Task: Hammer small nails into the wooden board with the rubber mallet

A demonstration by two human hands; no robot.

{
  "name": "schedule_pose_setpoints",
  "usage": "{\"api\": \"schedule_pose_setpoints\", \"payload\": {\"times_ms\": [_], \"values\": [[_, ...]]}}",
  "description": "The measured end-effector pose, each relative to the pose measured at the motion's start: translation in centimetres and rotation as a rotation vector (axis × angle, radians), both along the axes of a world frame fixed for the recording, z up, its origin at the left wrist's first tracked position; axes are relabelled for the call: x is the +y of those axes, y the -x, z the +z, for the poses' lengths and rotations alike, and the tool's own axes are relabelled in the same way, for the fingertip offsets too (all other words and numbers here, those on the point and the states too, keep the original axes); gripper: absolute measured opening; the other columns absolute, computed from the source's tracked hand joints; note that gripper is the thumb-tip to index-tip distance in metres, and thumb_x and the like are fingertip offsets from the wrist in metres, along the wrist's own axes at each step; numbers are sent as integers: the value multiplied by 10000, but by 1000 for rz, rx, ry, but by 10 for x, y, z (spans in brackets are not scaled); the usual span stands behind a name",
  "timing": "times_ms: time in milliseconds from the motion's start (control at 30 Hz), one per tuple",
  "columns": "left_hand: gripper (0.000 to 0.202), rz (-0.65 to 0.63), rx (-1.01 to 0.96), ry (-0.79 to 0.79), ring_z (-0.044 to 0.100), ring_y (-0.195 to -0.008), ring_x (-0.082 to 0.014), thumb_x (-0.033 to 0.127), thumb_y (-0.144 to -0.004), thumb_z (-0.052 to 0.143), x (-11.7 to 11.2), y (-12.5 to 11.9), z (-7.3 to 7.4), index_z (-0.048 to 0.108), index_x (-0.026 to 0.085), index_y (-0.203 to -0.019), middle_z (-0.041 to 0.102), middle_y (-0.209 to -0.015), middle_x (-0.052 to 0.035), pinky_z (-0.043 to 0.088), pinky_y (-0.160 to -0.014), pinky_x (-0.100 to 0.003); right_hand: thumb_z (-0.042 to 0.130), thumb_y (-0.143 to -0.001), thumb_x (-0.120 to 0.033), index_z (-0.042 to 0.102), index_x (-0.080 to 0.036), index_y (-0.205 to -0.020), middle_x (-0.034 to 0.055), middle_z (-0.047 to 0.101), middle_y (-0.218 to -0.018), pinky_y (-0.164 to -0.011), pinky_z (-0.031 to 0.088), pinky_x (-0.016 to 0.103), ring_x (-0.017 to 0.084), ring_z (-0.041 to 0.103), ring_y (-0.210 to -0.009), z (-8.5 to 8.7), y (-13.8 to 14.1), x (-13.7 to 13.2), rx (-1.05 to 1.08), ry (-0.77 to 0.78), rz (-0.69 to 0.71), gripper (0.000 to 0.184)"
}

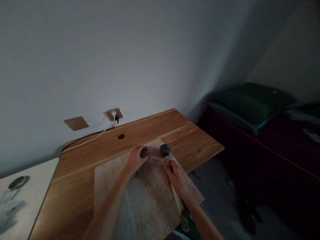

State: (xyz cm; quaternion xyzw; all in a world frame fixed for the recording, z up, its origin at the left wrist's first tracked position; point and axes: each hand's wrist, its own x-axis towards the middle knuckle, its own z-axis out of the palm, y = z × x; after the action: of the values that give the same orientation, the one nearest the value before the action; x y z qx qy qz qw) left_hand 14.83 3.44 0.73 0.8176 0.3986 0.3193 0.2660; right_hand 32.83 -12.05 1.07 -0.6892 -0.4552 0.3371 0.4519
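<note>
My right hand (177, 176) grips a hammer by its long wooden handle (178, 201). The dark round hammer head (164, 150) is over the far right part of a pale wooden board (147, 206). To the left of the head, my left hand (135, 160) hovers low over the board with thumb and fingers curled toward each other. Whatever sits between those fingertips, if anything, is too small and dim to make out. Several small nails (137, 173) lie on the board beneath and beside the left hand.
Under the board is a brown wooden table (200, 141) with a cable hole (121, 136). White and black cables (90, 138) run to a wall socket (113, 114). At left stands a white surface (37, 186) holding a round dark object (18, 182). A green cushion (252, 103) lies at right.
</note>
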Motion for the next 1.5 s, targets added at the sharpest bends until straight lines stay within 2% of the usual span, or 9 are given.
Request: {"api": "schedule_pose_setpoints", "payload": {"times_ms": [267, 600, 767, 1200, 1500], "values": [[126, -10, -21, -69, 606, -1009, -233, 161, -782, 705, 1, 1, 0, 633, 213, -871, 624, -997, -51, 498, -911, -370, 462, -954, -560, 497, -245, -904, -91, 474, -484, -395, 351, 235, 134, 476, -379, 0, 2, 0, 75, 29, 8, 322], [150, -7, -45, -55, 610, -1019, -230, 126, -767, 675, 1, 1, -4, 634, 203, -888, 606, -1042, -61, 502, -925, -365, 485, -940, -576, 493, -243, -884, -65, 525, -570, -396, 384, 236, 130, 501, -404, -3, 1, 0, 65, 27, -10, 338], [111, -10, -50, -65, 610, -1031, -230, 133, -773, 680, 0, 1, -2, 646, 203, -852, 605, -1052, -62, 502, -940, -364, 473, -941, -589, 497, -241, -899, -81, 491, -549, -378, 350, 236, 129, 480, -388, -4, 2, 0, 85, 37, -4, 352], [149, -56, -19, -33, 629, -1038, -228, 134, -807, 650, 0, 1, 0, 703, 224, -913, 633, -1098, -70, 512, -952, -376, 465, -955, -542, 510, -244, -892, -81, 491, -495, -407, 356, 243, 142, 491, -385, -1, 1, -1, 71, 29, 12, 308], [156, -35, -38, -30, 621, -1026, -229, 136, -789, 667, -1, 1, 2, 657, 214, -924, 637, -1047, -63, 503, -935, -374, 480, -944, -544, 509, -242, -900, -75, 503, -535, -396, 347, 240, 136, 485, -391, -1, 2, 0, 99, 33, -3, 307]]}}
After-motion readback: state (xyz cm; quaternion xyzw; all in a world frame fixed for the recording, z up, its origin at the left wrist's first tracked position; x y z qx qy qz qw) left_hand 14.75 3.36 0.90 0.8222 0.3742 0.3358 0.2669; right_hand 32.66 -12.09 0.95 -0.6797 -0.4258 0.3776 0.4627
